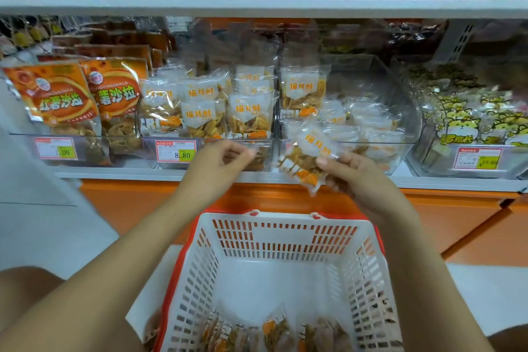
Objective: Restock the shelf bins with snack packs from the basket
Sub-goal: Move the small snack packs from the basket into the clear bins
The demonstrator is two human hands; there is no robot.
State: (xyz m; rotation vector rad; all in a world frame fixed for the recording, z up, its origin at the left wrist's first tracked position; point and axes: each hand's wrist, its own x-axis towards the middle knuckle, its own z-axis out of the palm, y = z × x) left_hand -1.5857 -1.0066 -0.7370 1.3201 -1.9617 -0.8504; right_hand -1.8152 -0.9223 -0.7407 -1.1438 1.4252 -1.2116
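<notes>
My right hand point(351, 173) grips a clear snack pack point(307, 157) with orange lettering, tilted, in front of the right clear bin point(400, 151). That bin holds one upright pack and several lying flat. My left hand point(221, 163) hovers before the middle bin point(265, 148), fingers loosely curled and holding nothing. The middle bin stands full of upright packs of the same kind. Below, a white basket with a red rim point(285, 240) sits at my knees, with several more packs point(274, 331) lying at its near end.
Orange bags point(65, 100) fill the left bin, yellow cartoon packs point(468, 120) the far right one. Price tags point(175, 150) hang on the bin fronts. A white shelf board point(257, 6) runs overhead with more goods above. An orange cabinet point(457, 223) sits below the shelf.
</notes>
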